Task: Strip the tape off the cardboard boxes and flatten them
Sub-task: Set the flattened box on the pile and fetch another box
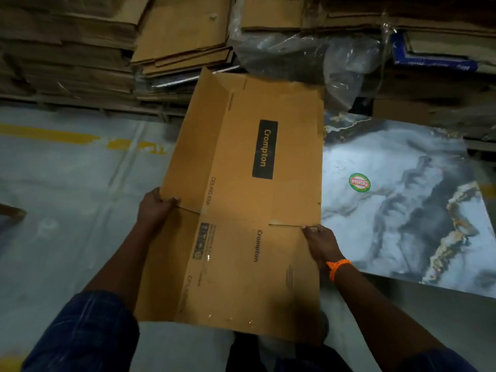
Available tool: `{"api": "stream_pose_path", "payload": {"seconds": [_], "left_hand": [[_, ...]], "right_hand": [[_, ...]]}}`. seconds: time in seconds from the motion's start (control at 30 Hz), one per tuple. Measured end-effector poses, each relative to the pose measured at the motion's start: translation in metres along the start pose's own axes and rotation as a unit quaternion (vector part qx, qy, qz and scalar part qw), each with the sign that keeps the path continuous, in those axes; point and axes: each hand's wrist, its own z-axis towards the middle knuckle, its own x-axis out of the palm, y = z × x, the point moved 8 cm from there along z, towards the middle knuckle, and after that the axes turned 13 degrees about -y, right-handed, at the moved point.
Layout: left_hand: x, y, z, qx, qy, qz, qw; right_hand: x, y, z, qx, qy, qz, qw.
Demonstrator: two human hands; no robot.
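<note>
A flattened brown cardboard box (pixel 241 183) with a black "Crompton" label lies lengthwise in front of me, held above the floor. My left hand (pixel 154 208) grips its left edge at a flap slit, thumb on top. My right hand (pixel 320 242), with an orange band at the wrist, grips the right edge at the opposite slit. A few shiny bits of clear tape show on the near flap (pixel 208 257).
Stacks of flattened cardboard (pixel 182 30) fill the back wall on pallets. Crumpled clear plastic wrap (pixel 308 55) lies behind the box. A marble-patterned sheet (pixel 402 200) with a round sticker covers the floor at right. Grey floor with yellow line marks (pixel 48 135) is at left.
</note>
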Motion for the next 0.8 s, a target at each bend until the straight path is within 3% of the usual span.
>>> {"api": "stream_pose_path", "payload": {"seconds": [0.13, 0.3, 0.57, 0.7, 0.8], "left_hand": [[0.005, 0.004, 0.020, -0.005, -0.009, -0.020, 1.000], [0.028, 0.014, 0.054, -0.018, 0.001, -0.061, 0.998], [0.073, -0.011, 0.114, 0.006, 0.026, -0.086, 0.996], [0.080, -0.016, 0.113, 0.055, 0.017, 0.006, 0.998], [0.085, -0.004, 0.096, 0.070, 0.008, 0.189, 0.979]], "right_hand": [[0.003, 0.001, -0.001, -0.029, -0.037, -0.046, 0.998], [-0.009, 0.018, 0.026, -0.041, -0.103, -0.011, 0.994], [-0.014, 0.048, 0.072, -0.091, -0.105, -0.051, 0.989], [-0.018, 0.041, 0.067, -0.098, -0.088, -0.097, 0.987], [-0.022, 0.026, 0.063, -0.070, -0.104, -0.158, 0.979]]}}
